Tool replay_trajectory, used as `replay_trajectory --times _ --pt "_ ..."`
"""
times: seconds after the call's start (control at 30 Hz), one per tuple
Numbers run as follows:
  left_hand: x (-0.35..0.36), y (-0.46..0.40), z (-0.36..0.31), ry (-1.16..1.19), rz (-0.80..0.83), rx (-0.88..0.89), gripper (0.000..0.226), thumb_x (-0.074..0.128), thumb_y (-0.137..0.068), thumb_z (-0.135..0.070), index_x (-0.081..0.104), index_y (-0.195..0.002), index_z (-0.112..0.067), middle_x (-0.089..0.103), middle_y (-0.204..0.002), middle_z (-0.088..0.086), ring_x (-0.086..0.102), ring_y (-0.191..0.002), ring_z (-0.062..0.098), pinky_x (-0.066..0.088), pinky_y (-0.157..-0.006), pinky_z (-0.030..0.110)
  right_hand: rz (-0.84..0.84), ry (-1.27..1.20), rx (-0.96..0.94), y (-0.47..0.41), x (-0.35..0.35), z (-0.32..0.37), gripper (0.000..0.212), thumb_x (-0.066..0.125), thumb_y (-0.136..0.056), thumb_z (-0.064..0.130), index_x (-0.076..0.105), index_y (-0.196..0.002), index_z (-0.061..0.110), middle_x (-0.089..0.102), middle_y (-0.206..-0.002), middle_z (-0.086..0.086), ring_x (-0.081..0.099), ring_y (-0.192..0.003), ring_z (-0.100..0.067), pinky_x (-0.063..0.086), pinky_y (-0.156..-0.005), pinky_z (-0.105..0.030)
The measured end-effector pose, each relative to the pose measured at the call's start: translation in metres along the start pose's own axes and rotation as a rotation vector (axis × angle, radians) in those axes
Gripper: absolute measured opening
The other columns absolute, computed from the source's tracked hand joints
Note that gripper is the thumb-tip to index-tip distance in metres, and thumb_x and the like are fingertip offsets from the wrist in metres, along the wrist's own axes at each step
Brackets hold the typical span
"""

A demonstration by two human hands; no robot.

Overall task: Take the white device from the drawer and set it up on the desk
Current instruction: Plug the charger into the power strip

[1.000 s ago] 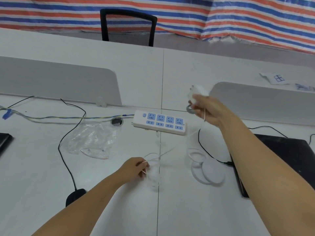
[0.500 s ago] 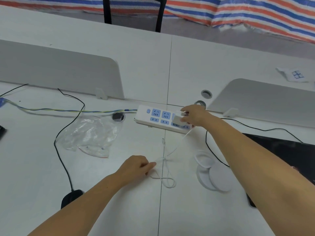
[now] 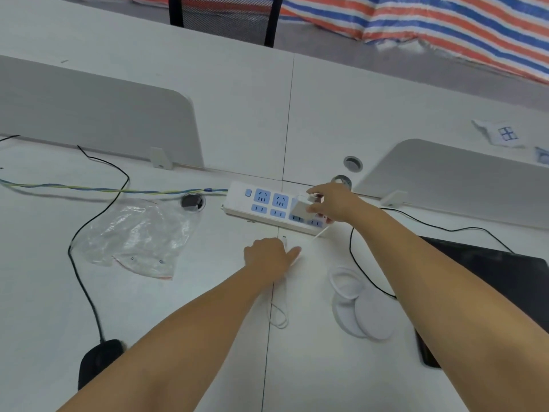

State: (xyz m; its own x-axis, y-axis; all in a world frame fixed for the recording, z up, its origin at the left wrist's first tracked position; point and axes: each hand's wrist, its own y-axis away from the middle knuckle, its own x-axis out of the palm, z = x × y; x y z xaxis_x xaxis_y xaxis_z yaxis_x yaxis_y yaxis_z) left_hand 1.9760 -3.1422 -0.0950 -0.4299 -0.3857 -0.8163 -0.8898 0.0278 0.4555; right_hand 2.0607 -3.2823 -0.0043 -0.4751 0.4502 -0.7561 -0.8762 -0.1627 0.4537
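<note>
My right hand grips the white plug adapter and presses it against the right end of the power strip; I cannot confirm it is fully seated. My left hand, just in front of the strip, is curled, pinning the thin white cable to the bench. The white device, a flat round disc, lies on the bench to the right of that cable, well in front of the strip, so retrieval appears done; powering and final placement remain, in my judgement. An empty plastic bag lies left of the strip. The bench is white with grey dividers; striped tarpaulin hangs behind.
</note>
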Motion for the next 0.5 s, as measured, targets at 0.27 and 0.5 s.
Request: replay_trajectory --times 0.27,0.5 --pt "0.004 0.001 0.019 0.125 -0.020 0.020 0.039 0.034 -0.095 -0.025 0.037 -0.057 -0.016 0.046 -0.061 -0.001 0.047 -0.066 0.022 0.035 -0.069 0.031 0.006 0.021 -0.026 -0.004 -0.002 -0.003 0.052 0.065 -0.087 0.015 0.048 -0.137 0.011 0.054 -0.132 -0.010 0.057 -0.085 -0.020 0.053 -0.056 -0.020" --pt "0.001 0.026 0.056 0.859 -0.100 -0.062 0.029 0.040 -0.095 -0.010 0.068 -0.094 -0.004 0.064 -0.079 0.002 0.058 -0.077 0.018 0.042 -0.064 0.021 0.052 0.176 -0.033 0.001 -0.002 0.014 0.040 0.061 -0.088 0.012 0.055 -0.124 -0.004 0.059 -0.126 -0.018 0.062 -0.105 -0.035 0.055 -0.085 -0.044"
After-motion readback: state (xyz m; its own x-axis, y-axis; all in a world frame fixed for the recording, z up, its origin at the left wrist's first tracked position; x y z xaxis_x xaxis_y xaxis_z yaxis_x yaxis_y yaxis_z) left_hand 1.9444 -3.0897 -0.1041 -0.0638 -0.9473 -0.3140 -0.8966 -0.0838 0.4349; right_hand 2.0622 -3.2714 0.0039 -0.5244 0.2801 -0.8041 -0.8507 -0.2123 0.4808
